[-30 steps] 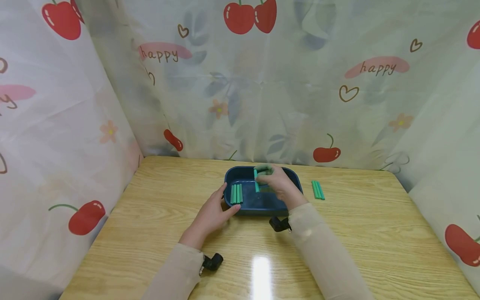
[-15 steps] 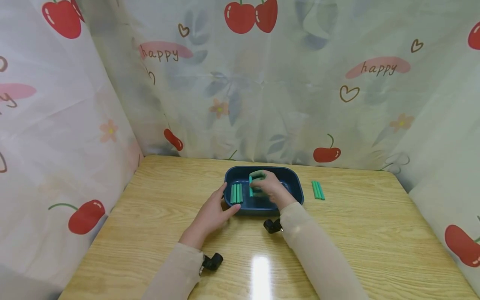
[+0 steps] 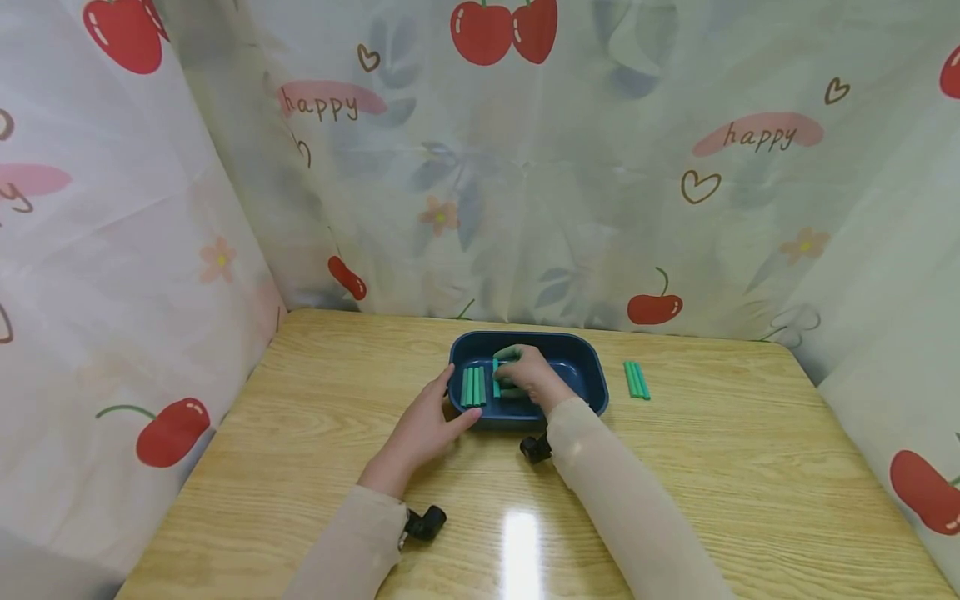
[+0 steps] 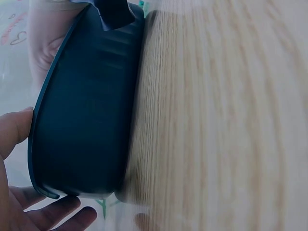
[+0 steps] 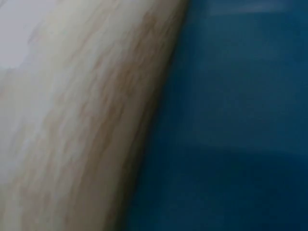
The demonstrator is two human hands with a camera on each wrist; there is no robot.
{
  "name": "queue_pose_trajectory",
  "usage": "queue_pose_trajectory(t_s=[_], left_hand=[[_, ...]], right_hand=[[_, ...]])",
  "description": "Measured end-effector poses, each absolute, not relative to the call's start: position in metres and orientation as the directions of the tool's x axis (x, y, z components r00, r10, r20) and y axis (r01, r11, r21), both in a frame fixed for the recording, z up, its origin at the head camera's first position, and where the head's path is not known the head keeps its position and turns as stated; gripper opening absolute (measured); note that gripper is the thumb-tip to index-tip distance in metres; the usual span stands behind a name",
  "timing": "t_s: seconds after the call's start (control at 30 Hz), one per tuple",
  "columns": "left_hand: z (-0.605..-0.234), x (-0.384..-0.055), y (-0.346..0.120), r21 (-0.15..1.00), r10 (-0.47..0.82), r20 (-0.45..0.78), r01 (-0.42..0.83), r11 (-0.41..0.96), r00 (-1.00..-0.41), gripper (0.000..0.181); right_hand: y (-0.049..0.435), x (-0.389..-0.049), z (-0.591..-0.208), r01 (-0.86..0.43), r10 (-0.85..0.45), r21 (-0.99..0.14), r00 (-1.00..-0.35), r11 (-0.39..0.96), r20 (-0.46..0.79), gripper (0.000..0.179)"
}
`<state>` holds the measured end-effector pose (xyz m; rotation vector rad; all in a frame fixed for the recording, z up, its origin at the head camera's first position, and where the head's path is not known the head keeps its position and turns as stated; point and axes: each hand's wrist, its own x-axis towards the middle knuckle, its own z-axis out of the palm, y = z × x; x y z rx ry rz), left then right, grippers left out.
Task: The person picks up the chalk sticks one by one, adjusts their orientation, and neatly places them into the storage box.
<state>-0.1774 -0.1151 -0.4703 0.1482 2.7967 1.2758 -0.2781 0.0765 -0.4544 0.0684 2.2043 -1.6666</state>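
Inside a dark blue tray [image 3: 502, 423], several green sticks [image 3: 474, 387] lie side by side at the left end. My right hand [image 3: 531, 374] reaches into the tray and pinches another green stick [image 3: 496, 380] by its side, just right of that row. Whether this stick touches the tray floor cannot be seen. My left hand [image 3: 422, 427] rests at the tray's near left corner, thumb on the near rim, other fingers stretched along the left end. In the left wrist view, the thumb [image 4: 17, 126] touches the rim of the tray [image 4: 86, 120].
To the right of the tray, a few loose green sticks [image 3: 637, 380] lie on the wooden table [image 3: 720, 450]. A patterned cloth [image 3: 525, 208] hangs behind the table and at both sides. The right wrist view is blurred, showing mostly blue tray [image 5: 231, 106].
My right hand has moved left and lower within the tray, bringing the pinched green stick close to the row. The left hand has stayed put.
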Motion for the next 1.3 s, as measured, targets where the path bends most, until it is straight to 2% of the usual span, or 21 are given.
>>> queue_pose_trajectory(t_s=[0.27,0.57,0.97,1.3], left_hand=[[-0.471,-0.178,-0.115,0.760,0.112,-0.012,0.064,0.646,-0.994,0.090],[-0.471,-0.177,-0.114,0.765,0.108,-0.017,0.056,0.641,-0.994,0.090],[-0.471,-0.177,-0.114,0.768,0.106,-0.011,0.059,0.638,-0.994,0.090],[-0.470,-0.178,-0.114,0.766,0.106,-0.013,0.058,0.641,-0.994,0.090]], right_hand=[[0.074,-0.280,-0.457,0.270,-0.188,-0.901,-0.919,0.339,-0.346,0.040],[0.072,-0.280,-0.458,0.307,-0.174,-0.900,-0.912,0.309,-0.371,0.041],[0.077,-0.273,-0.449,0.258,-0.179,-0.910,-0.928,0.326,-0.327,0.036],[0.082,-0.267,-0.435,0.237,-0.209,-0.929,-0.931,0.283,-0.301,0.036]])
